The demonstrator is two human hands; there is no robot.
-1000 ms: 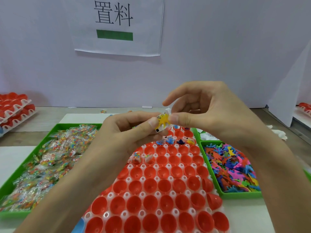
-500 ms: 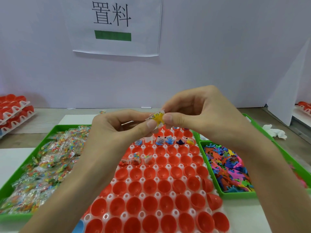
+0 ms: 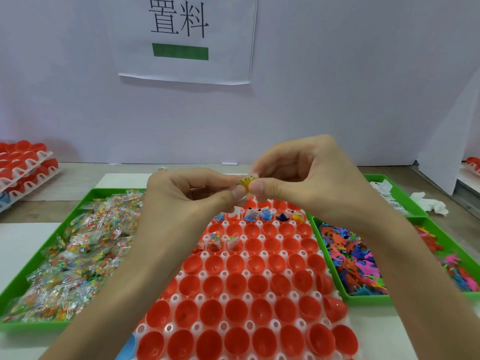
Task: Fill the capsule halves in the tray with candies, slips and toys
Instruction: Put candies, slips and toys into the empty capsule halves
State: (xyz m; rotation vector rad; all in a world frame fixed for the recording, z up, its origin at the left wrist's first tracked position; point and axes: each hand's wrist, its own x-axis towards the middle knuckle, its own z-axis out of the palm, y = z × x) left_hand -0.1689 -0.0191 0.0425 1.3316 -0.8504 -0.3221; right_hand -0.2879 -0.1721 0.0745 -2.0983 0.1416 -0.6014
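Pinching a little yellow toy [image 3: 244,182] with a white paper slip [image 3: 254,176] pressed against it, the left hand [image 3: 187,196] and right hand [image 3: 306,183] meet in the air above the far end of the tray [image 3: 200,297]. Each hand has its thumb and forefinger closed on the small bundle, the other fingers curled loosely behind. How the slip is folded I cannot tell; the fingertips cover most of it.

I would judge both pieces to weigh next to nothing. The toy looks like thin, soft, bendy plastic and the slip like ordinary paper that creases easily. Neither seems fragile, but they are small and could spring open or slide out, so a fingertip pinch across the middle of the bundle suits them best, kept tight until it sits in a cup.

The tray is white plastic, holding rows of shiny red capsule halves [image 3: 236,284], open side up. Most near ones are empty. A far row [image 3: 259,215] already carries slips and blue or yellow toys, and a few cups [image 3: 215,240] nearer hold candy.

On the table to the left, a green bin [image 3: 15,287] is heaped with clear candy packets [image 3: 78,255]. To the right, another green bin [image 3: 327,258] holds a tangle of bright flat toys [image 3: 355,261].
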